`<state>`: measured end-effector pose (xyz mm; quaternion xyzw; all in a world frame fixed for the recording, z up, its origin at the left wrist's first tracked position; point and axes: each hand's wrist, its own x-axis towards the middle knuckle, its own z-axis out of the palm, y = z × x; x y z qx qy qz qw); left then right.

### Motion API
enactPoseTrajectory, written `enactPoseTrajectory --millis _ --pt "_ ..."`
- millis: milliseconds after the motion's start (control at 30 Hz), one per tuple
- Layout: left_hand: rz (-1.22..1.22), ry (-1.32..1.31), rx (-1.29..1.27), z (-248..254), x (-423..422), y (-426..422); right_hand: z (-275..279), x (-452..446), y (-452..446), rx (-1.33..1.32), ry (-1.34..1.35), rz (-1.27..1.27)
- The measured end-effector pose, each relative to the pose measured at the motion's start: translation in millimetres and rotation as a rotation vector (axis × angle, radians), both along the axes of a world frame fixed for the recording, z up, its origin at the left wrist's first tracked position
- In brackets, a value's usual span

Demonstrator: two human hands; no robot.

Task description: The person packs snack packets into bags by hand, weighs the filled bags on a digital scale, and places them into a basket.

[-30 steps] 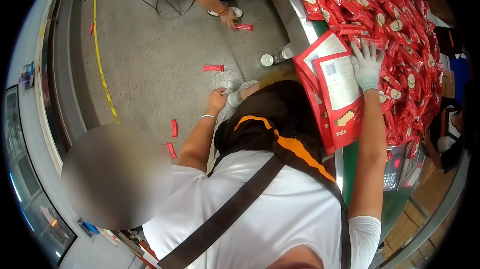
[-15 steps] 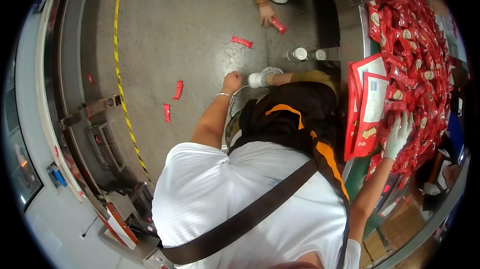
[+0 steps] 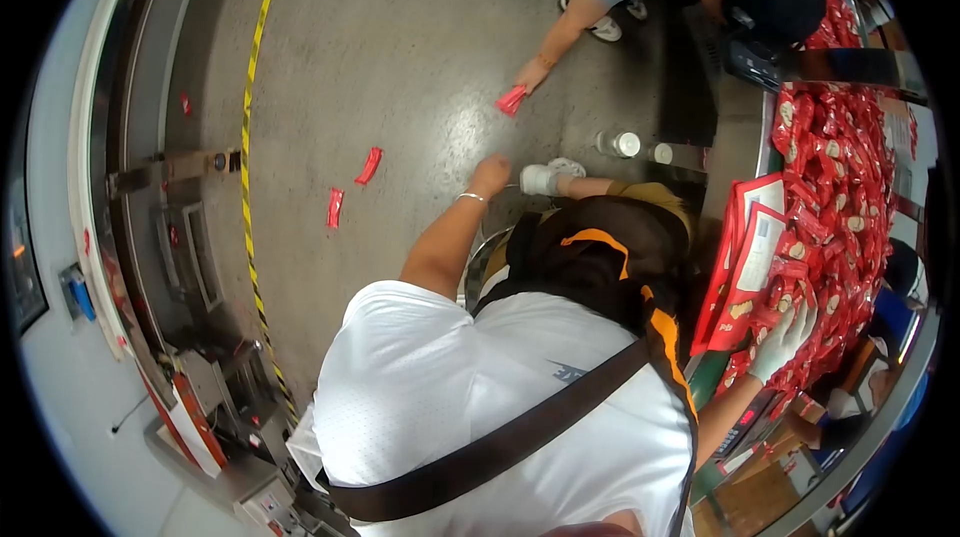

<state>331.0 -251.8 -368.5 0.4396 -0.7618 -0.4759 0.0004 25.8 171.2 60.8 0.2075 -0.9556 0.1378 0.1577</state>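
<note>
My left hand (image 3: 490, 177), bare with a bracelet at the wrist, hangs over the floor beside my knee; its fingers are curled closed and nothing shows in them. My right hand (image 3: 785, 342), in a pale glove, lies with fingers apart on a large heap of small red packets (image 3: 835, 197). Beside it, two flat red-and-white pouches (image 3: 757, 259) overlap at the table's near edge. A co-worker's hand (image 3: 533, 75) holds a red packet (image 3: 511, 101) just above the floor.
Two red packets (image 3: 369, 166) (image 3: 335, 208) lie on the floor to the left. White-lidded containers (image 3: 626, 145) stand near my foot. A scale (image 3: 745, 424) is partly hidden by my right forearm. Yellow-black tape (image 3: 249, 137) runs along the floor, with metal equipment beyond it.
The view has shifted. The co-worker has lifted one packet and reached over to another on the floor. My right hand has slid from beside the pouches further down the heap.
</note>
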Motion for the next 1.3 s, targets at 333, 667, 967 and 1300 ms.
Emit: enactPoseTrajectory --millis 333,667,967,1300 --pt "-0.178 0.353 0.172 130 -61 32 31 43 -33 0.019 0.039 0.122" --pt "-1.494 0.834 -0.521 387 -226 122 -30 113 32 -0.321 -0.072 -0.498" --pt "-1.89 0.634 -0.728 385 -292 195 -37 21 62 0.318 0.192 -0.137" --pt "-1.839 0.747 -0.813 370 -328 221 18 37 72 -0.13 0.078 -0.264"
